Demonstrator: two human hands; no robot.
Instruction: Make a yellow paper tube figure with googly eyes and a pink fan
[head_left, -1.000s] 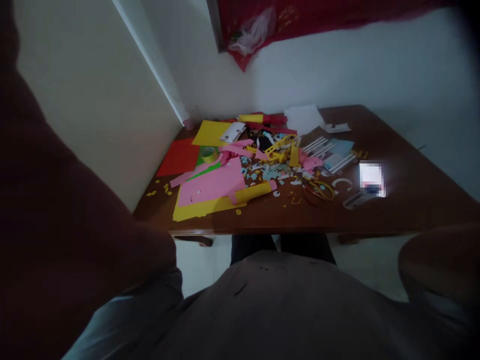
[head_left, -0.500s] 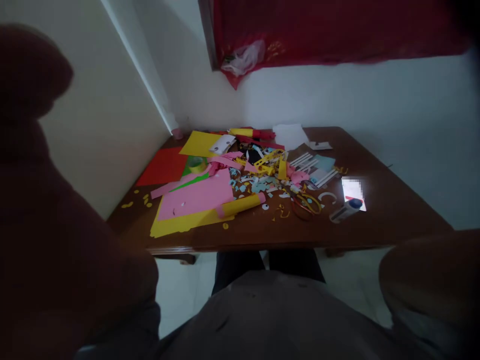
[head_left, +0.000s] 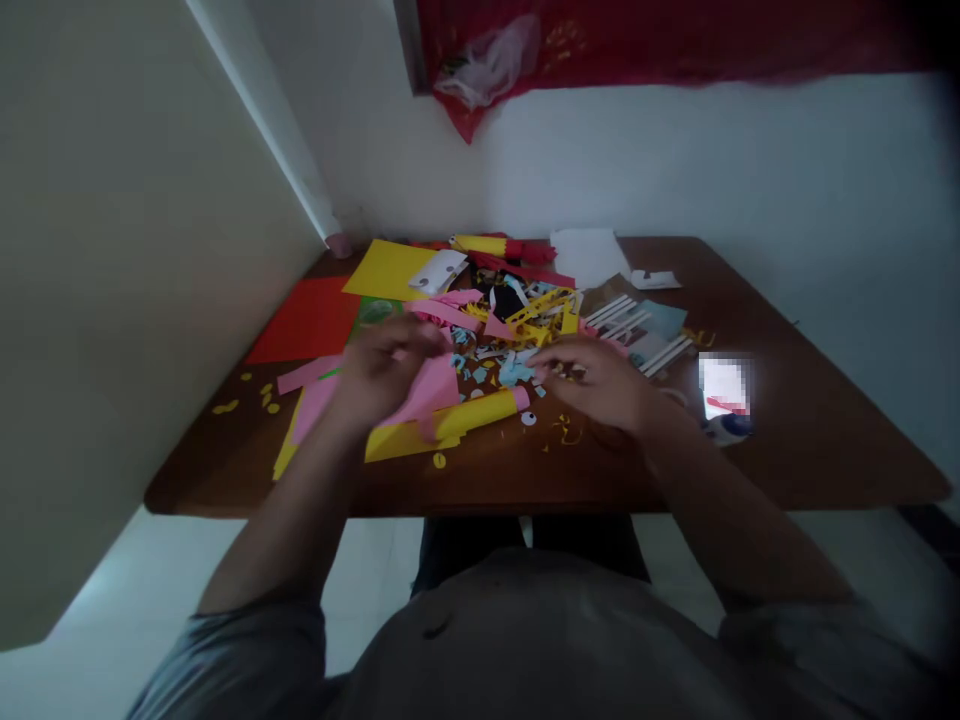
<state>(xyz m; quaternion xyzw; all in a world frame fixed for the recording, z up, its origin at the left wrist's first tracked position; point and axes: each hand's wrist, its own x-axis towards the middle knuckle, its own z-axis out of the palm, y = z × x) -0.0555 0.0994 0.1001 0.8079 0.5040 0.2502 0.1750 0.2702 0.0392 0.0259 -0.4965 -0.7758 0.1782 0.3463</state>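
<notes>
My left hand (head_left: 386, 368) hovers over a pink paper sheet (head_left: 433, 388), smeared by motion, so its fingers do not read. Just right of it lies a rolled yellow paper (head_left: 484, 408) on a yellow sheet (head_left: 390, 442). My right hand (head_left: 600, 382) is low over the table, its fingers pointing left toward small blue and white paper scraps (head_left: 514, 368). It covers the spot where the scissors lay, and I cannot see whether it holds anything.
The brown table (head_left: 810, 450) carries a heap of cut yellow and pink strips (head_left: 536, 318), a red sheet (head_left: 307, 320), another yellow sheet (head_left: 390, 268), white strips (head_left: 634, 320) and a glue bottle (head_left: 726, 428). A wall stands close on the left.
Both arms have come down from beside the camera and reached out over the table. The right hand now covers the scissors, and the left is above the pink sheet.
</notes>
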